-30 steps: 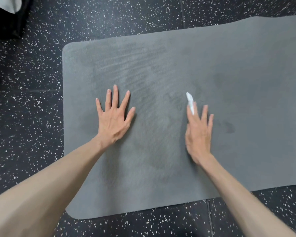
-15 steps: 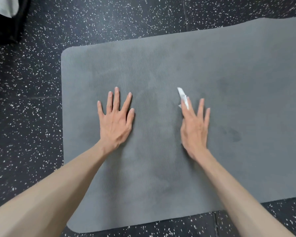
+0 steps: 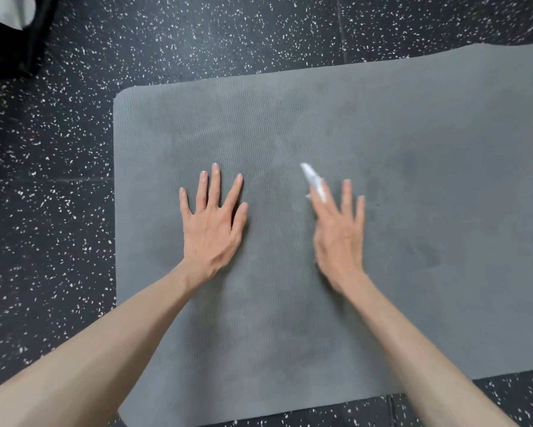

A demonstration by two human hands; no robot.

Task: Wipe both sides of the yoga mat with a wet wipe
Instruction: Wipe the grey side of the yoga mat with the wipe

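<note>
A black speckled floor (image 3: 59, 211) lay under a grey yoga mat (image 3: 290, 124), whose rounded left end sat just left of the hands. The left hand (image 3: 213, 223) rested flat on the mat, palm down, fingers spread and straight, holding nothing. To its right, apart from it, the right hand (image 3: 339, 232) lay on the mat with straight fingers pressing a white wet wipe (image 3: 313, 180) against the surface; the wipe's tip poked out beyond the index finger. The right hand was blurred.
</note>
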